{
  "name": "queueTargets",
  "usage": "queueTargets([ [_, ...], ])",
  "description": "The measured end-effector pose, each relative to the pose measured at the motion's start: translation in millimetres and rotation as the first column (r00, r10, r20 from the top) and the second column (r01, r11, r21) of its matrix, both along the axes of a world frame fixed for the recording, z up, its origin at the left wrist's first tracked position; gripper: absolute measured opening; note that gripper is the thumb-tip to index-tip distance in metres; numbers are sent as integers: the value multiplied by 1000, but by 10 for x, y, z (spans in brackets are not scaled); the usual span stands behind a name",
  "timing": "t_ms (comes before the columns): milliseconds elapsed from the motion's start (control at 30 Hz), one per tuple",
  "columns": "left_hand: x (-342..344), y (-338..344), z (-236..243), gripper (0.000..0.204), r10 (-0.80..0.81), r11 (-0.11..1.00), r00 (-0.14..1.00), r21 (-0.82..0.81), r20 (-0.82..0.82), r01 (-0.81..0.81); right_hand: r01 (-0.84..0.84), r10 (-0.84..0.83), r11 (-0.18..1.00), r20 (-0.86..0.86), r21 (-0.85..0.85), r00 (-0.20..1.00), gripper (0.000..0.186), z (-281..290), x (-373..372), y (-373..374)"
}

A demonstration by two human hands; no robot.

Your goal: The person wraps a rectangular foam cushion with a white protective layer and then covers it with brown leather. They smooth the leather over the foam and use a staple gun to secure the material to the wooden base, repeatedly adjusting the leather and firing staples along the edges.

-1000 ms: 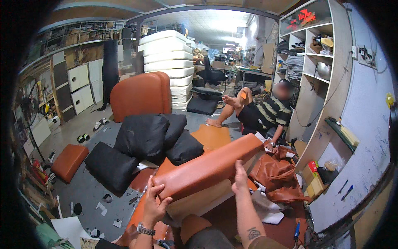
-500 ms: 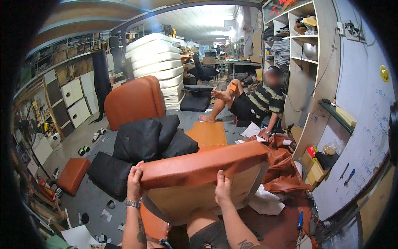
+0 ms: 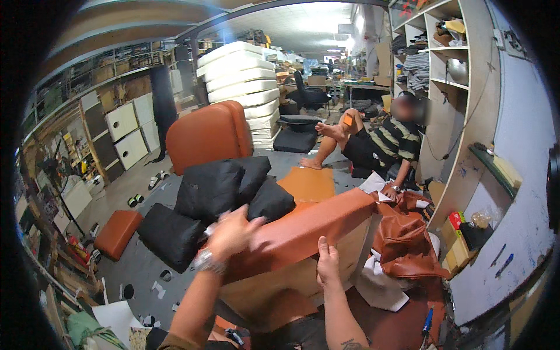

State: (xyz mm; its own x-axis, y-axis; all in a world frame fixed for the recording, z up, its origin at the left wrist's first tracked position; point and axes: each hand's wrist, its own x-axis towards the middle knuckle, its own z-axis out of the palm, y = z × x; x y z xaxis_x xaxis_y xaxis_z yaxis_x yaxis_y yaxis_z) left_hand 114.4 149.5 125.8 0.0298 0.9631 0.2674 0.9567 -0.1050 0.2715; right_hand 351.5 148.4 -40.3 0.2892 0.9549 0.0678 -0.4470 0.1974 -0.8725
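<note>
A brown leather upholstered seat pad point(image 3: 303, 228) is tilted on its edge in front of me, its pale board underside point(image 3: 265, 298) facing me. My right hand point(image 3: 328, 265) grips it on the underside, thumb pointing up near the leather edge. My left hand point(image 3: 232, 234), blurred by motion, is over the pad's left end with its fingers apart; whether it touches the leather I cannot tell. Black cushions point(image 3: 210, 189) lie just beyond the pad. Loose brown leather point(image 3: 405, 242) is heaped at its right end.
A person point(image 3: 382, 137) reclines on the floor at the back right, by a shelf unit point(image 3: 475, 111). White foam pads point(image 3: 245, 87) are stacked behind a brown backrest point(image 3: 204, 137). A small brown cushion point(image 3: 118, 234) lies left. A blue-handled tool point(image 3: 429, 321) is at lower right.
My left hand has left the pad's left edge and moved right, across its leather side. The right hand keeps its place on the underside. The view has shifted slightly left.
</note>
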Motion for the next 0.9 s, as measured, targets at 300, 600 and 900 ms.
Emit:
queueTargets([
  [300, 897, 366, -367, 90, -59, 989, 994, -138, -87, 47, -100, 107, 988, 61, -114, 992, 38, 35, -28, -50],
  [600, 996, 53, -458, 98, -36, 992, 979, 111, -199, 59, -155, 172, 977, -107, 149, 979, 39, -268, -31, -93],
  [900, 801, 352, -88, 103, -134, 987, 989, -85, 56, 139, -151, 174, 971, -116, 184, 978, 37, -393, -25, -20],
])
